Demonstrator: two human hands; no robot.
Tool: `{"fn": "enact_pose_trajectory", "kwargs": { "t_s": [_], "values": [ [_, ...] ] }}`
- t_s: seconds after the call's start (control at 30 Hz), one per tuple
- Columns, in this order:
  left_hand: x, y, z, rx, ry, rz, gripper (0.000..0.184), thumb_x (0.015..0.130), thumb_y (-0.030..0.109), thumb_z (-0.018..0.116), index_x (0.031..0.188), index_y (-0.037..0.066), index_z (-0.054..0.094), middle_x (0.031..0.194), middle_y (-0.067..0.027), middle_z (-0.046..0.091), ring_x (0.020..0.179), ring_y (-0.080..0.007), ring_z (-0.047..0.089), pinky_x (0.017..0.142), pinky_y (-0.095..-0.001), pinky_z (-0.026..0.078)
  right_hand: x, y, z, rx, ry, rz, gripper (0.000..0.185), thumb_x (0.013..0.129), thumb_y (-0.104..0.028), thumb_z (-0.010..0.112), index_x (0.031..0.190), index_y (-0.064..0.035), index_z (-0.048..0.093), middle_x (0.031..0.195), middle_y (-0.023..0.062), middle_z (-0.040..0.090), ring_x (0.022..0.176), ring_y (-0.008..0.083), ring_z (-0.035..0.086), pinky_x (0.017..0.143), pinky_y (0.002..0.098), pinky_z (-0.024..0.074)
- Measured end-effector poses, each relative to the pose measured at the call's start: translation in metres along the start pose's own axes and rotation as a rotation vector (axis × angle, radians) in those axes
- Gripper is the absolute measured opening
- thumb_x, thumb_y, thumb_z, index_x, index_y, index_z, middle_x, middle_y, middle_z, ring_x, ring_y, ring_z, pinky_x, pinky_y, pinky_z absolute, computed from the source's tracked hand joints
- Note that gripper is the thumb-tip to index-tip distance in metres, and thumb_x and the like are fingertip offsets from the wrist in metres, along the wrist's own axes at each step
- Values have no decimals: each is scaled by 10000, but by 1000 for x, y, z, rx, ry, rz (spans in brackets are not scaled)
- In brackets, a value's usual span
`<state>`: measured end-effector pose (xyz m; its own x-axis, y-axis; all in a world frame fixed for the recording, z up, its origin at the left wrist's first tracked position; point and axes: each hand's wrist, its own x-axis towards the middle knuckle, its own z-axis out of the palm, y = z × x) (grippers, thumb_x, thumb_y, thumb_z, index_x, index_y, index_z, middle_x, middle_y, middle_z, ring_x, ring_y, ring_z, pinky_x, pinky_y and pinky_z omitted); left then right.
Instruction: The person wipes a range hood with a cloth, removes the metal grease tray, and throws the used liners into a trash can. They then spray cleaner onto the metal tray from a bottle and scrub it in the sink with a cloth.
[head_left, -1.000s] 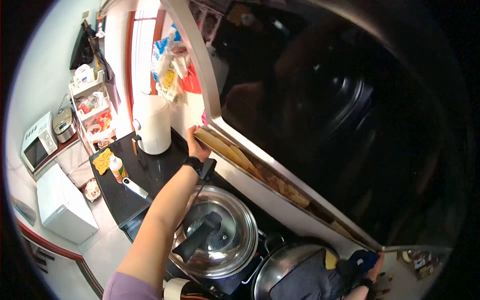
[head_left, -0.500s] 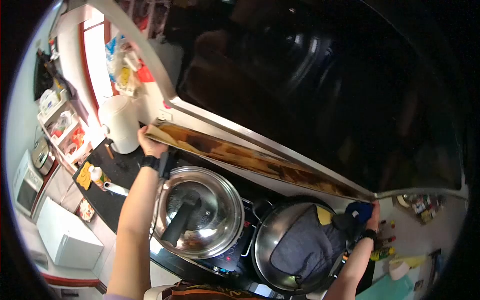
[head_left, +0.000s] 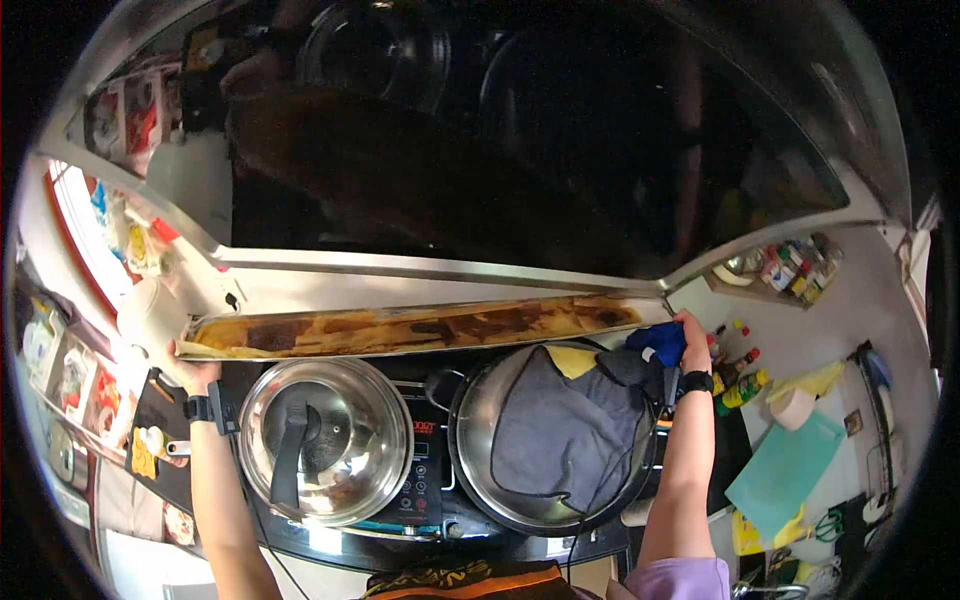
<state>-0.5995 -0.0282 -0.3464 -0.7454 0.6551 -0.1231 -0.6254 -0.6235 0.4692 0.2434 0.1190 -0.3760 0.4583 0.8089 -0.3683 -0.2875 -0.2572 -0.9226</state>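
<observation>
A long, shallow metal grease tray [head_left: 430, 328] lies level across the view, its inside stained brown and yellow. My left hand [head_left: 196, 372] is closed around its left end, with pale material along the edge there. At the opposite end, my right hand [head_left: 694, 342] grips the tray, with a dark blue cloth [head_left: 658, 343] bunched beside the fingers. Above the tray hangs the glossy black range hood panel [head_left: 440, 170]. Below it stand a lidded steel pot [head_left: 345, 400] and a wok [head_left: 478, 440] with a grey cloth [head_left: 560, 430] draped inside it.
The pot stands beside an induction cooker's control panel [head_left: 422, 480]. A white canister [head_left: 150, 312] stands at the left wall. Several sauce bottles [head_left: 735, 375] and a teal cutting board [head_left: 785, 475] are at the right. A corner shelf [head_left: 785, 268] holds jars.
The view has turned, so the tray and hood edge now look nearly level instead of sloping. More of the tray's stained inside shows. Both hands keep hold of its ends.
</observation>
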Motion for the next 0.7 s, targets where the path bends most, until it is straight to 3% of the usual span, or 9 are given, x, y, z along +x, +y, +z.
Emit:
{"fn": "enact_pose_trajectory", "kwargs": {
  "t_s": [0.07, 0.1, 0.27, 0.33, 0.37, 0.47, 0.5, 0.57, 0.7],
  "values": [
    [-16, 2, 10, 18, 36, 5, 527, 737, 412, 539, 1096, 26, 537, 1158, -153, 540, 1102, -330, 475, 997, -502, 319, -38, -8, 7, 54, -38, -26, 143, 704, -208, 569, 600, -134, 506, 540, 0, 523, 433, 156, 476, 426, 270, 399],
    [3, 9, -12, 49, -77, -4, 527, 733, 416, 547, 1089, 28, 541, 1163, -153, 539, 1100, -333, 477, 996, -506, 319, -51, -10, 10, 117, -40, 20, 140, 709, -164, 550, 590, -127, 487, 521, 5, 517, 413, 162, 471, 408, 264, 393],
    [-19, 20, -6, 43, -55, -17, 453, 766, 378, 539, 1052, 27, 546, 1181, -162, 531, 1118, -339, 474, 991, -513, 326, -53, 20, -27, 143, -90, 153, 125, 736, -165, 506, 642, -82, 509, 541, 47, 539, 406, 204, 504, 392, 302, 451],
    [-20, 25, -13, 42, -117, -27, 440, 778, 372, 531, 1053, 29, 545, 1172, -159, 538, 1112, -339, 480, 987, -510, 336, -22, 45, -57, 181, -113, 134, 105, 736, -133, 487, 797, -53, 518, 627, 60, 565, 476, 201, 534, 454, 305, 474],
    [-46, 23, 4, 45, -47, -30, 455, 786, 374, 524, 1091, 36, 542, 1169, -154, 543, 1111, -337, 482, 986, -510, 339, -2, 62, -73, 202, -125, 127, 165, 737, -117, 478, 875, -38, 522, 670, 67, 578, 511, 200, 549, 484, 307, 486],
    [-30, 36, -23, 71, -156, 50, 509, 805, 350, 499, 1190, 17, 501, 1211, -148, 525, 1126, -314, 482, 993, -487, 343, 31, 103, -117, 259, -154, 115, 388, 737, -68, 450, 1107, 6, 536, 799, 87, 616, 616, 197, 593, 577, 313, 520],
    [-38, 38, -20, 81, -100, 90, 525, 807, 342, 492, 1210, 5, 484, 1221, -154, 521, 1141, -310, 477, 1002, -478, 339, -93, 45, -60, 365, -154, 53, 58, 717, -90, 493, 711, -52, 537, 627, 34, 526, 527, 172, 519, 497, 293, 458],
    [-64, 42, -8, 83, -76, 64, 567, 795, 349, 499, 1236, -6, 461, 1244, -170, 507, 1173, -325, 454, 1020, -482, 321, -46, 73, -111, 299, -202, -13, 197, 715, -75, 466, 864, -19, 583, 779, 71, 592, 670, 189, 573, 623, 304, 497],
    [-85, 52, 1, 85, -66, 81, 628, 777, 371, 516, 1245, -40, 432, 1269, -205, 474, 1181, -340, 446, 1028, -490, 307, -129, 29, -110, 356, -329, -117, 443, 713, -69, 453, 1136, 15, 555, 949, 85, 624, 826, 205, 598, 761, 288, 495]
  ]
}}
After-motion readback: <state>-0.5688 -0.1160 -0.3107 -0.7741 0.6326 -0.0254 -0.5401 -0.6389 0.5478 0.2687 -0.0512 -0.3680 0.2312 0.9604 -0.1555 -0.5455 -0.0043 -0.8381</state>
